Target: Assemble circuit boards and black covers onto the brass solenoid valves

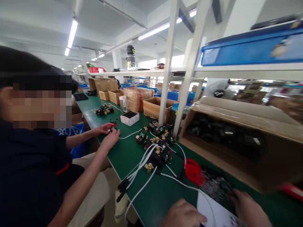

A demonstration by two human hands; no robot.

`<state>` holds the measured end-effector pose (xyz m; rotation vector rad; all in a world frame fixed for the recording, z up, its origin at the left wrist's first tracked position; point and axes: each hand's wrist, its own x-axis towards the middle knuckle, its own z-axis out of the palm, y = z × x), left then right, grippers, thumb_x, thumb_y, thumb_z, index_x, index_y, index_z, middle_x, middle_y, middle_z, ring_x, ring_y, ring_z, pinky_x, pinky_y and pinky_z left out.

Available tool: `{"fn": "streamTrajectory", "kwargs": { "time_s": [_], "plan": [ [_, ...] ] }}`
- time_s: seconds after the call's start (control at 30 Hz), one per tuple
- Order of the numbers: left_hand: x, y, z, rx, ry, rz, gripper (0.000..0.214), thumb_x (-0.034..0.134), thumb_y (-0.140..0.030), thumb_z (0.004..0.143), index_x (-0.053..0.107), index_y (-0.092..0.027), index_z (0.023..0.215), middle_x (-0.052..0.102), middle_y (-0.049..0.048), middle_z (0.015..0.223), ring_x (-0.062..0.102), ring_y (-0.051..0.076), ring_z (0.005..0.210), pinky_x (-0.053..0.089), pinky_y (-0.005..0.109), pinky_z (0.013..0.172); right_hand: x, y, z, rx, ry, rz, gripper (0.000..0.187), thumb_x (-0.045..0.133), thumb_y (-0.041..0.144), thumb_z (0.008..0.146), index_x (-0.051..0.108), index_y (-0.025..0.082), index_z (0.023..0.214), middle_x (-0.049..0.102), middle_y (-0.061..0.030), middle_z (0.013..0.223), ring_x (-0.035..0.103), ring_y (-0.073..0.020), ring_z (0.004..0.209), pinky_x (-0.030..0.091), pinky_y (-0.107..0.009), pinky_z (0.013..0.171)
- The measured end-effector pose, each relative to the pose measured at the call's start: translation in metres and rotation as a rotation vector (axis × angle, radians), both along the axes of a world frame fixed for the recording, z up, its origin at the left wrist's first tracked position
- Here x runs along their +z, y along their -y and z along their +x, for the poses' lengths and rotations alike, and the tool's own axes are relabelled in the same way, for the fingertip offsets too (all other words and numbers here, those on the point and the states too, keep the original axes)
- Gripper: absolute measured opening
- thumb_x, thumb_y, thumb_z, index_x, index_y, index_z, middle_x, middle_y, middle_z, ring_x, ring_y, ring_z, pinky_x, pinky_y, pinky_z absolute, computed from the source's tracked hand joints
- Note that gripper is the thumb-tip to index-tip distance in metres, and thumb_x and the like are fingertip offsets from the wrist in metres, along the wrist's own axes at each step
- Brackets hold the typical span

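On my feed both hands sit at the bottom edge of the view, low over the green worktop (142, 195). The left hand (183, 216) lies knuckles up at the left edge of a white sheet (214, 209). Its fingers are held close together and point at the sheet, but I cannot tell whether they pinch it. The right hand (251, 208) is at the sheet's right side, its fingers (236, 194) reaching up to a blurred pile of small dark parts (213, 186). I cannot tell whether they are spread or gripping something.

The sheet lies flat on the worktop between the two hands, and a white cable (180, 184) curves across its upper corner. Just beyond it, a red disc (193, 171) touches the dark pile. Further up is a cluster of black and brass parts (157, 151) with white cables fanning off the worktop's edge. To the right stands an open cardboard box (272, 148) with black parts inside. On the left a co-worker's hands (110, 132) are together on a small part, well apart from mine
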<state>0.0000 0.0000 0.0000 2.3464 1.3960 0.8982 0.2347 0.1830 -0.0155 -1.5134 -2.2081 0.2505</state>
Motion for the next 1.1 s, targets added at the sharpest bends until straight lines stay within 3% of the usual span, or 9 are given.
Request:
{"fn": "streamTrajectory", "kwargs": {
  "time_s": [0.07,0.17,0.3,0.47,0.6,0.7,0.77,0.87,1.1],
  "plan": [
    [0.021,0.015,0.0,0.094,0.193,-0.002,0.039,0.06,-0.047,0.076,0.06,-0.019,0.103,0.067,0.0071,0.095,0.058,0.021,0.088,0.045,0.032,0.08,0.035,0.027,-0.012,-0.046,0.004,-0.071,0.021,0.043,0.017,0.078,0.063,0.021,0.076,0.065,-0.0143,0.081,0.064,-0.0271,0.075,0.047,-0.037,0.068],
    [0.047,0.026,-0.009,0.154,0.325,-0.142,0.025,0.051,-0.038,0.084,0.062,-0.022,0.099,0.065,0.0054,0.096,0.057,0.021,0.092,0.045,0.034,0.083,0.065,0.043,-0.026,-0.134,-0.025,-0.168,0.014,0.05,0.013,0.076,0.064,0.016,0.079,0.067,-0.0112,0.084,0.063,-0.023,0.081,0.045,-0.03,0.072],
    [0.049,0.023,-0.016,0.18,0.319,-0.174,0.021,0.048,-0.034,0.086,0.062,-0.023,0.096,0.065,0.0044,0.095,0.059,0.021,0.093,0.047,0.034,0.082,0.068,0.044,-0.027,-0.204,-0.099,-0.223,0.012,0.055,0.017,0.079,0.066,0.015,0.084,0.069,-0.0067,0.086,0.063,-0.0181,0.082,0.044,-0.024,0.073],
    [0.053,0.016,-0.024,0.33,0.327,0.005,0.021,0.046,-0.034,0.086,0.06,-0.022,0.096,0.064,0.0048,0.095,0.059,0.021,0.091,0.049,0.034,0.081,0.072,0.044,-0.024,-0.143,-0.19,-0.26,0.017,0.058,0.024,0.079,0.067,0.02,0.093,0.07,0.0004,0.088,0.064,-0.0135,0.081,0.044,-0.019,0.071],
    [0.086,-0.025,-0.028,0.349,0.252,0.078,0.023,0.042,-0.034,0.088,0.06,-0.021,0.087,0.065,0.0035,0.088,0.06,0.02,0.087,0.047,0.033,0.08,0.075,0.046,0.001,-0.282,-0.154,-0.272,0.015,0.053,0.02,0.08,0.067,0.014,0.083,0.069,-0.0056,0.078,0.063,-0.017,0.075,0.044,-0.023,0.066],
    [0.102,-0.079,-0.007,0.071,-0.079,-0.124,0.023,0.039,-0.027,0.089,0.062,-0.022,0.089,0.067,0.001,0.094,0.061,0.017,0.087,0.045,0.029,0.082,0.068,0.056,0.009,-0.333,-0.089,-0.318,0.008,0.063,0.023,0.072,0.065,0.015,0.07,0.068,-0.0067,0.073,0.063,-0.0196,0.071,0.042,-0.025,0.063],
    [0.099,-0.114,0.017,-0.076,-0.286,-0.232,0.016,0.048,-0.024,0.085,0.063,-0.022,0.086,0.068,0.0,0.092,0.061,0.016,0.086,0.045,0.027,0.079,0.061,0.062,0.003,-0.346,-0.052,-0.345,0.008,0.067,0.022,0.067,0.064,0.016,0.069,0.067,-0.0075,0.075,0.063,-0.0209,0.071,0.041,-0.026,0.061],
    [0.083,-0.15,0.052,-0.106,-0.389,-0.26,0.007,0.063,-0.023,0.076,0.063,-0.017,0.081,0.067,0.0033,0.085,0.061,0.018,0.086,0.047,0.031,0.078,0.052,0.065,-0.012,-0.366,-0.022,-0.366,0.005,0.063,0.014,0.067,0.063,0.016,0.072,0.066,-0.0093,0.08,0.062,-0.0212,0.073,0.04,-0.026,0.06],
    [0.054,-0.166,0.07,-0.103,-0.456,-0.292,0.021,0.054,-0.032,0.086,0.059,-0.014,0.094,0.062,0.0054,0.097,0.06,0.017,0.087,0.05,0.038,0.079,0.068,0.068,-0.005,-0.273,-0.154,-0.329,0.007,0.055,0.009,0.072,0.059,0.014,0.071,0.064,-0.0076,0.074,0.059,-0.0186,0.073,0.04,-0.025,0.065]
  ]
}}
